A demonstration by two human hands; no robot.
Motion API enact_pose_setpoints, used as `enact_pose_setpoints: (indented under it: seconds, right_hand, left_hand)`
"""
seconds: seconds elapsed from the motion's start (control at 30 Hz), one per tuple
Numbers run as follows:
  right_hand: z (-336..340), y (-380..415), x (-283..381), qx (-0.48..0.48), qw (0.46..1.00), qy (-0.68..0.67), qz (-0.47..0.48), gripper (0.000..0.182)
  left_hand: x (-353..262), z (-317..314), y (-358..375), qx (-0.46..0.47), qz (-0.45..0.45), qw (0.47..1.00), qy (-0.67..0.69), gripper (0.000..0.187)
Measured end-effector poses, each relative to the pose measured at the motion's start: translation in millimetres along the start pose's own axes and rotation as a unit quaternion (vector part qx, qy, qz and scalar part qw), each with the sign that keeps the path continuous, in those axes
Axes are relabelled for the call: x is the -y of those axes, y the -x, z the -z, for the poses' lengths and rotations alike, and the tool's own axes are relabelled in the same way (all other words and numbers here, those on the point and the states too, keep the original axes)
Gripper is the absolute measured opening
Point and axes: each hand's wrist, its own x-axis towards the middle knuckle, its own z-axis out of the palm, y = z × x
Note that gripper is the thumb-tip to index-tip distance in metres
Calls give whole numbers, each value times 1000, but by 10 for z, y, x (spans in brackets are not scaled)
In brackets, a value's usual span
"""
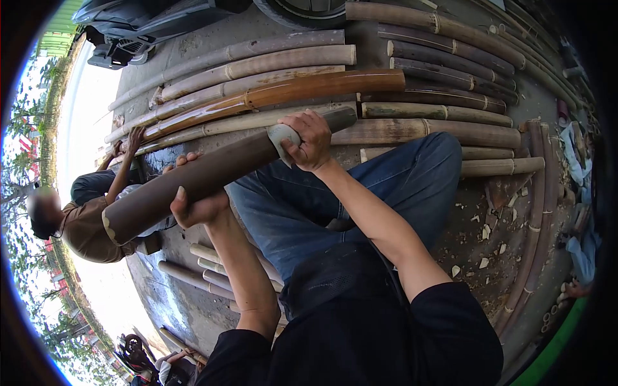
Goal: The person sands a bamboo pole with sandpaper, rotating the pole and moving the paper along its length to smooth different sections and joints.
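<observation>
A dark brown bamboo pole [193, 180] slants across my lap, its near end at the lower left and its far end at the upper right. My left hand [203, 207] grips it from below, with the thumb on the near side and fingertips showing over the far side. Higher up, my right hand [310, 140] is closed round the pole over a pale grey, curved sheet [281, 136] that looks like sandpaper. The sheet wraps part of the pole's surface; its underside is hidden. Past my right hand, the pole looks greyer.
Ahead lie rows of bamboo poles [425, 132], with a glossy orange-brown pole [290, 90] among them. A co-worker [96, 225] sits at left, hands on that pole. A motorcycle [141, 26] stands behind. More poles [193, 276] lie at lower left, wood chips [484, 262] at right.
</observation>
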Motion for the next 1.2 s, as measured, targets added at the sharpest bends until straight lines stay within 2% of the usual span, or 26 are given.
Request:
enact_pose_setpoints:
  seconds: [0.07,0.13,0.23,0.27,0.33,0.4,0.5,0.6,0.67,0.73,0.77,0.83,0.87,0.93,1.03,1.07,1.13,1.2]
  right_hand:
    - [-9,20,-253,2,1000,-1,16,55]
    - [70,101,-655,52,997,25,-45,51]
    - [307,183,-1144,47,995,52,-70,47]
    - [387,200,-1236,76,992,56,-89,46]
    - [421,262,-1136,108,986,56,-118,45]
    - [560,267,-889,109,988,26,-104,44]
    - [594,467,-693,84,990,47,-101,42]
    - [530,589,-739,56,991,65,-104,42]
    - [493,627,-798,24,993,69,-92,42]
    - [482,643,-788,15,993,73,-90,43]
    - [483,644,-796,8,993,78,-88,43]
    - [489,653,-794,10,992,82,-91,42]
    - [480,663,-790,12,992,85,-94,41]
    - [434,618,-780,-3,992,61,-114,40]
    - [435,379,-707,-14,991,37,-126,38]
    - [440,284,-625,-12,992,37,-117,37]
    - [329,186,-446,-4,992,17,-122,39]
    - [261,155,-180,15,991,11,-135,40]
  left_hand:
    - [82,83,-4,9,6,1000,20,63]
    - [163,101,91,45,-19,999,0,65]
    - [106,82,98,32,-22,999,11,68]
    - [60,83,58,33,-18,999,16,69]
    - [-101,72,-25,42,-20,999,17,70]
    - [-209,8,-114,50,-20,998,24,72]
    - [-256,-58,-213,145,-22,989,33,82]
    - [-86,-188,-261,178,-31,983,9,83]
    - [-17,-404,-200,152,-57,987,-17,81]
    - [7,-602,-139,-8,-114,980,-166,72]
    - [9,-667,-113,-8,-115,980,-164,72]
    - [-14,-734,-45,-126,-50,958,-251,65]
    - [-35,-653,-58,-124,-50,958,-252,65]
    - [-72,-449,-115,-124,-2,979,-159,57]
    - [-83,-419,-73,-135,-8,985,-108,50]
    - [-59,-445,-50,-136,-5,984,-113,50]
    - [70,-570,-19,-117,-65,979,-153,47]
    - [74,-478,-70,-106,-39,983,-143,48]
